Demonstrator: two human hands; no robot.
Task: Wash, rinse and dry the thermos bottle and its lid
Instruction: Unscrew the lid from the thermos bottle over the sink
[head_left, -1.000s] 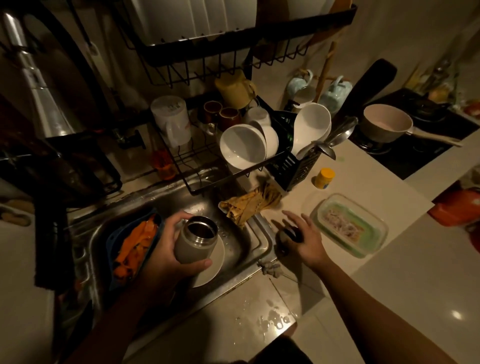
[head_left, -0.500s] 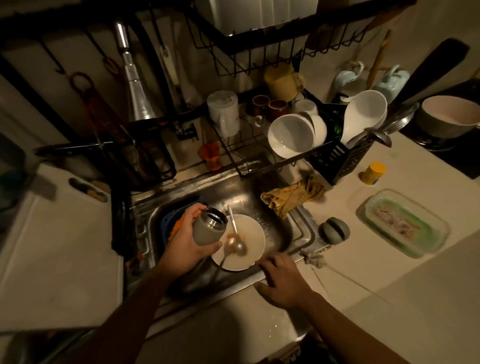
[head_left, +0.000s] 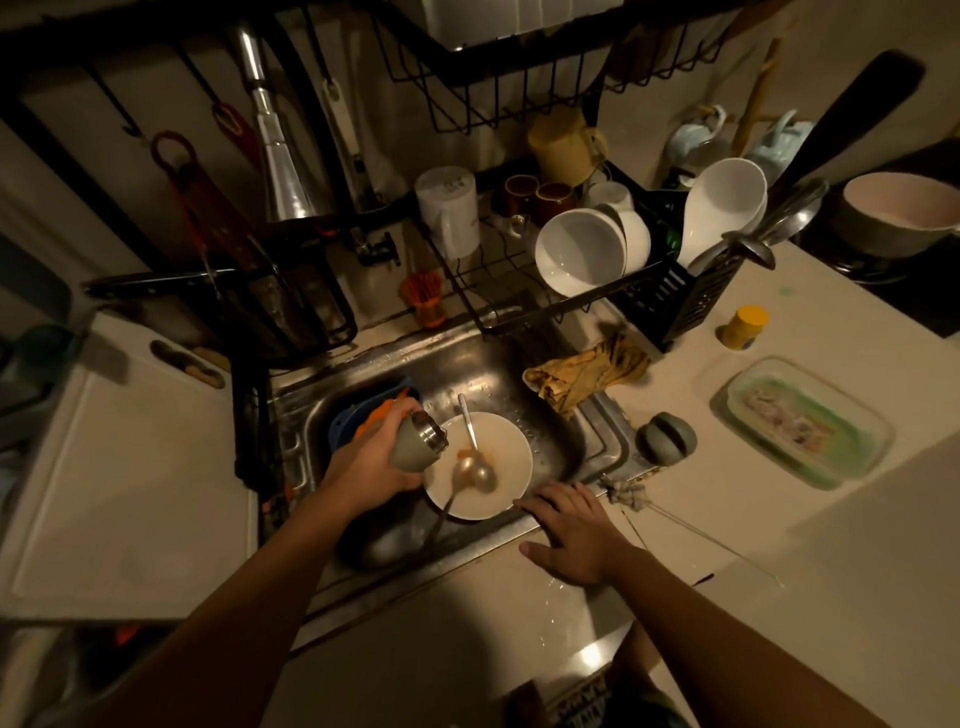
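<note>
Now tipping the thermos over the sink

Left hand (head_left: 371, 470) has its fingers wrapped round the thermos bottle (head_left: 415, 448), tilted mouth-right above the plate (head_left: 511, 470). Steel body, likely slick when wet; mid-barrel grip looks safest. Right hand (head_left: 574, 538) lies flat, fingers spread, on the sink (head_left: 597, 415) rim. Lid (head_left: 666, 438) waits right on the desk (head_left: 857, 519), roomy there.

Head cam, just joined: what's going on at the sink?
A person stands at the sink. The left hand grips the open thermos bottle, tipped mouth-down toward a dirty plate that holds two spoons. The right hand rests flat on the sink's front edge, holding nothing. The lid sits on the counter to the right, beside a bottle brush. No water is visibly running.
</note>
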